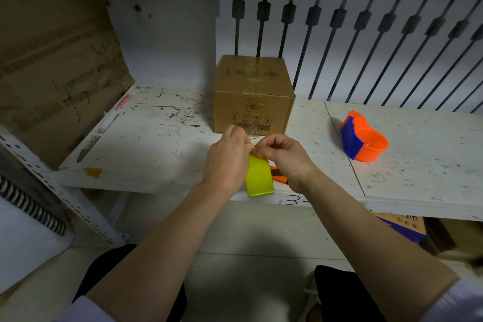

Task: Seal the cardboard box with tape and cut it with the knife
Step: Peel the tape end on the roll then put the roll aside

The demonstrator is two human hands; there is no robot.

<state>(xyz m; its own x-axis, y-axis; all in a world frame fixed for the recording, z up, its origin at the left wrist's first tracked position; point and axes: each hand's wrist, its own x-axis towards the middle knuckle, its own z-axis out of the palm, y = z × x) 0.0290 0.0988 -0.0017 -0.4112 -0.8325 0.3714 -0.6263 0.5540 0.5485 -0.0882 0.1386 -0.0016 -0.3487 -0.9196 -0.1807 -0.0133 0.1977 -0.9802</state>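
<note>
The cardboard box [254, 97] stands closed on the white table [162, 144], centre of the frame, just above the hands. Clear tape already runs along its top seam and partly down the front face. Printed symbols and a barcode show on the front.

Below the box, at mid-frame, both hands meet over the table's near edge. The left hand [226, 162] and right hand [283, 158] are each pinched on a yellow-green roll of tape [259, 178], fingertips drawn together at its upper end. A clear strip of tape [252, 130] rises from the fingertips toward the box front; whether it touches the box cannot be told.

An orange-handled item [277, 178], possibly the knife, lies on the table behind the roll and the right wrist, mostly hidden.

At the right of the frame an orange and blue tape dispenser [363, 137] lies on the table, well apart from the box.

At upper left a flattened cardboard sheet [57, 60] leans against the wall. Dark vertical bars [337, 34] stand across the upper right. The table surface is scuffed and pen-marked.
</note>
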